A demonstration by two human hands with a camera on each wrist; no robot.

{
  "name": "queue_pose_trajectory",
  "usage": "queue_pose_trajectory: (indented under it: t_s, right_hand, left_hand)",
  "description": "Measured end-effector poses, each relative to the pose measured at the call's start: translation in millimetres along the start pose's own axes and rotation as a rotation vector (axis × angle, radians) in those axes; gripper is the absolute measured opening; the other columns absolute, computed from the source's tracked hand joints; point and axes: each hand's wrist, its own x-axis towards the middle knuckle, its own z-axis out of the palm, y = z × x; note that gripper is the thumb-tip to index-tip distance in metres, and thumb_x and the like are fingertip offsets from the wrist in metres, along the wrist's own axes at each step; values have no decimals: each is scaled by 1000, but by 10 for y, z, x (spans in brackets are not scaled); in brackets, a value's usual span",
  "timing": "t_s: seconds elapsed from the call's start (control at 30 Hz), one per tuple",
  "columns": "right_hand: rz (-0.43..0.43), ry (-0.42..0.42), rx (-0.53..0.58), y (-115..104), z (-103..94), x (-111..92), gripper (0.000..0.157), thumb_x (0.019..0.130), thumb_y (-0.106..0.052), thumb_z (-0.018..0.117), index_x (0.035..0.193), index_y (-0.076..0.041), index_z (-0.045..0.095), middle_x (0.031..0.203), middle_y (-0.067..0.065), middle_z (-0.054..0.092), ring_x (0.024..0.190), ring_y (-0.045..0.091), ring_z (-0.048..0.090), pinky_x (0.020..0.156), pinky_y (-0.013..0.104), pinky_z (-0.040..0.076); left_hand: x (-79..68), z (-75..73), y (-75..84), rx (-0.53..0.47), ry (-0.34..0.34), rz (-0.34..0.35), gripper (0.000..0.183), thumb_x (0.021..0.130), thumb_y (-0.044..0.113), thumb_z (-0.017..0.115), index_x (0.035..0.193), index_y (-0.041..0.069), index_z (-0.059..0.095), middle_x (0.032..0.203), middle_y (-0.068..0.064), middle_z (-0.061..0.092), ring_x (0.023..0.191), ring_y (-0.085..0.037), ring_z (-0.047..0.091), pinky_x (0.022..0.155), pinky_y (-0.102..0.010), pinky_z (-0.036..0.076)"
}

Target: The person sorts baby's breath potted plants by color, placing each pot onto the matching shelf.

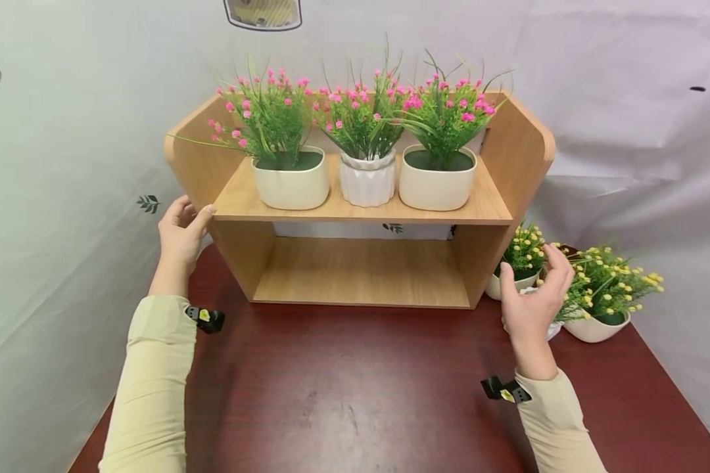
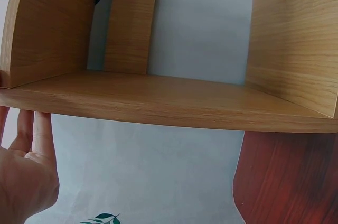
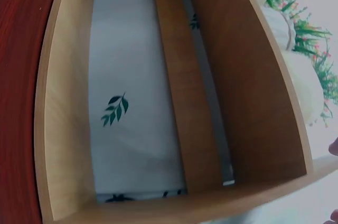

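A two-tier wooden shelf (image 1: 361, 304) stands on the dark red table. At its left side panel, my left hand (image 1: 180, 233) grips the edge, thumb at the front and fingers on the outer face. In the left wrist view the fingers (image 2: 42, 137) reach up to that face. My right hand (image 1: 535, 302) is held off the right side panel, thumb and fingers apart, with nothing between them; in the head view it overlaps pots of yellow flowers. In the right wrist view only fingertips (image 3: 334, 147) show at the right edge, near the shelf's side.
On the upper tier stand a left cream pot (image 1: 291, 187), a white fluted pot (image 1: 368, 180) and a right cream pot (image 1: 436, 187), all with pink flowers. Right of the shelf are potted yellow flowers, including a cream pot (image 1: 594, 328). Pale fabric (image 1: 621, 131) hangs behind the table (image 1: 331, 387).
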Motion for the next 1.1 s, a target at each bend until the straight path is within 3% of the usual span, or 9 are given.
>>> queue_pose_trajectory:
  t_s: [0.2, 0.43, 0.93, 1.1]
  right_hand:
    - [30, 16, -26, 75, -175, -18, 52, 79, -1, 70, 126, 3, 49, 129, 16, 48, 117, 7, 41, 99, 25, 32]
    - [86, 79, -64, 193, -329, -5, 49, 77, 3, 70, 122, 6, 51, 119, -15, 43, 114, -3, 39, 100, 24, 33]
    - [205, 196, -164, 191, -653, 26, 36, 83, 4, 58, 119, 4, 53, 110, -19, 39, 105, -11, 36, 98, 20, 32]
    - [220, 214, -200, 420, -778, 0, 35, 86, -1, 53, 121, -3, 55, 109, -22, 39, 103, -11, 35, 96, 20, 31]
  left_hand:
    - [-6, 12, -18, 15, -9, -1, 32, 85, 9, 69, 113, 24, 65, 99, 9, 62, 97, -9, 56, 106, -42, 39]
    - [-9, 10, -27, -13, -17, 12, 31, 85, 8, 69, 112, 23, 65, 98, 9, 63, 97, -10, 56, 106, -42, 40]
    - [-17, 1, -12, -11, -4, 2, 32, 86, 9, 69, 114, 23, 65, 100, 8, 63, 100, -11, 57, 108, -44, 37]
    - [-26, 3, 2, -4, -7, -10, 34, 86, 11, 69, 117, 23, 64, 106, 5, 62, 103, -12, 56, 109, -45, 35]
